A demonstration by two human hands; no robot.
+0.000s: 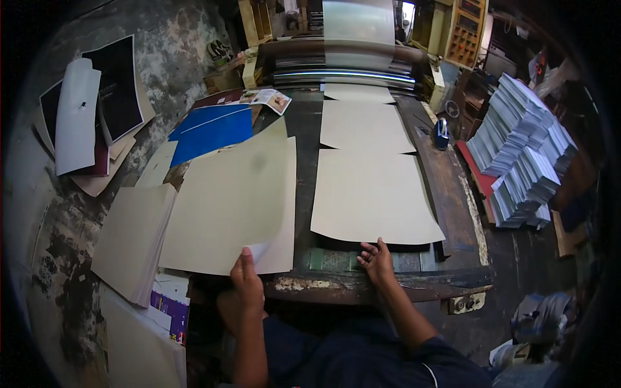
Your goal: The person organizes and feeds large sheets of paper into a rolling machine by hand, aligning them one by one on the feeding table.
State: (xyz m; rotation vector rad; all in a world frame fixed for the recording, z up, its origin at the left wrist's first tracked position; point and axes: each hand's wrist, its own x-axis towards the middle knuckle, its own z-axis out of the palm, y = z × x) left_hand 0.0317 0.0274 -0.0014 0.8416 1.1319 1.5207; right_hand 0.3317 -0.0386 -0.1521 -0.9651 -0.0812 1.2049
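My left hand (248,279) pinches the near edge of a large cream paper sheet (223,200), whose near right corner curls up and shows a paler underside. More paper of the same kind lies beneath it. My right hand (377,262) is palm up with its fingers loosely apart, at the near edge of another cream sheet (375,194) on the machine's feed table (304,242). Whether its fingertips touch that sheet cannot be made out. Beyond it, more overlapping sheets (362,123) run in a line up to the rollers (343,79).
Blue sheets (217,132) and a printed leaflet (268,99) lie at the far left. A thick cream paper stack (132,239) stands left of my left hand. At right are a small blue object (442,133), tall stacks of white paper (517,136) and a control panel (466,32).
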